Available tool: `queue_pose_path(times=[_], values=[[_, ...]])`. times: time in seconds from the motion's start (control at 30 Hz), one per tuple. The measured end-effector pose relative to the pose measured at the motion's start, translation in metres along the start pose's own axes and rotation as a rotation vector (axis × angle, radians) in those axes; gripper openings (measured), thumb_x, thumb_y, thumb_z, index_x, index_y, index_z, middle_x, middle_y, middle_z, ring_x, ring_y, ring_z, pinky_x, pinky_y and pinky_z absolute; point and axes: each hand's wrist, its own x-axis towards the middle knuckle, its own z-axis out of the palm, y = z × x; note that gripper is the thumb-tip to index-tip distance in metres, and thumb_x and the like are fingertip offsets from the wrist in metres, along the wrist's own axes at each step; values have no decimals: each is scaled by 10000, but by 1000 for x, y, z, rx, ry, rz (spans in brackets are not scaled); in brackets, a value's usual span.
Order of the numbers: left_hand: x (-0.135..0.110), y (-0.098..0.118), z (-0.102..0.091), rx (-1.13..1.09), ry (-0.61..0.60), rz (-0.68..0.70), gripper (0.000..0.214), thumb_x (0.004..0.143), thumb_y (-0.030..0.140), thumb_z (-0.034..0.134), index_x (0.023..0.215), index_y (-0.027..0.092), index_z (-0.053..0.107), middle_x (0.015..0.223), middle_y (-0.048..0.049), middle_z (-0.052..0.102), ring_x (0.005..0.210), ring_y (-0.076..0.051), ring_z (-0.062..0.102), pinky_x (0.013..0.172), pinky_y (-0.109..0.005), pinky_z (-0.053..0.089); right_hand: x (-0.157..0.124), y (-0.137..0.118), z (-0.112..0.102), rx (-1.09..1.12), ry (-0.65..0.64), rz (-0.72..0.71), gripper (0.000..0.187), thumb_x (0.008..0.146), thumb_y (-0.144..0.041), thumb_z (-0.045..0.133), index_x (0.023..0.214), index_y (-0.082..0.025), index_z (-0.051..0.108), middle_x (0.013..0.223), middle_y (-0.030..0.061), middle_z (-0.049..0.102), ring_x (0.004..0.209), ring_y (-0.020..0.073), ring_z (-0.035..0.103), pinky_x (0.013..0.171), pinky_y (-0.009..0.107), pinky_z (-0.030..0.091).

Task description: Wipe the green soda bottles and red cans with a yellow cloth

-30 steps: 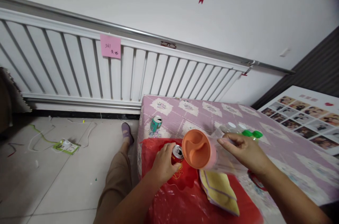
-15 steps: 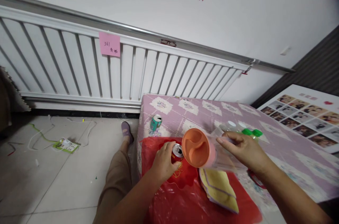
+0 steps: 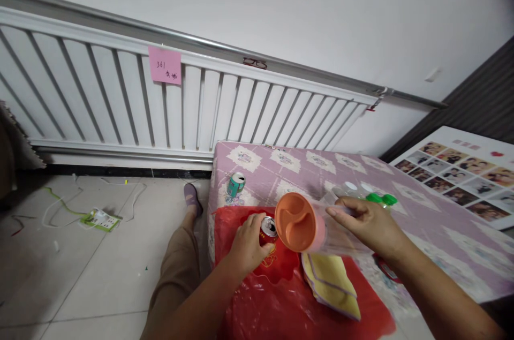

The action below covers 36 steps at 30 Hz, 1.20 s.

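My left hand (image 3: 248, 244) is wrapped round a red drink can (image 3: 268, 229) that stands on a red plastic bag (image 3: 281, 302). My right hand (image 3: 369, 225) holds a clear bottle with an orange lid (image 3: 299, 222), tipped on its side with the lid facing left, just right of the can. A folded yellow cloth (image 3: 331, 284) lies on the bag below the bottle.
A teal can (image 3: 236, 184) lies near the far left corner of the pink patterned table (image 3: 305, 166). Clear bottles with white and green caps (image 3: 375, 199) stand behind my right hand. A white radiator (image 3: 120, 99) lines the wall; a power strip (image 3: 98, 219) and cables lie on the floor.
Both hands and the things in them have hardly moved; the view has only shifted slightly.
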Motion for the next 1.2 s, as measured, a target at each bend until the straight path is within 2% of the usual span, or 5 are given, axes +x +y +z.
queue_pose_path(times=[1.2], values=[[0, 1, -1, -9, 1, -4, 711, 685, 136, 746, 1325, 261, 463, 1324, -81, 572, 1241, -287, 532, 1061, -462, 434, 2, -4, -6, -40, -54, -1, 487, 777, -650, 547, 542, -230, 470, 538, -27, 412, 533, 140, 405, 496, 275, 321]])
